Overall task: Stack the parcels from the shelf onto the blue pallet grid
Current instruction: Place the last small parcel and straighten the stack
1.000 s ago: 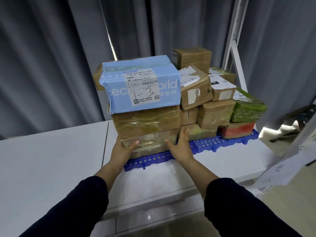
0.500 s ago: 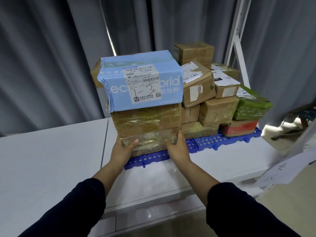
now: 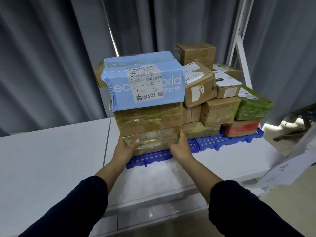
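A blue pallet grid point(image 3: 220, 141) lies on the white table point(image 3: 51, 161), loaded with several parcels. At its near left end stands a stack of three: a light blue parcel point(image 3: 145, 82) marked "1-3" on top, a taped brown parcel point(image 3: 148, 121) under it, and a flat taped parcel point(image 3: 152, 140) at the bottom. My left hand point(image 3: 125, 148) grips the bottom parcel's left front corner, thumb on its face. My right hand point(image 3: 179, 146) grips its right front corner, fingers up the side.
Brown cartons point(image 3: 199, 86), a green-wrapped parcel point(image 3: 253, 106) and a red one point(image 3: 241, 128) fill the pallet's right part. A white shelf upright point(image 3: 239, 36) rises behind. Grey curtains hang at the back. Paper sheets point(image 3: 290, 168) hang at the table's right edge.
My right hand has slid from the pallet beside the stack onto the bottom parcel's right corner. The view has moved slightly closer.
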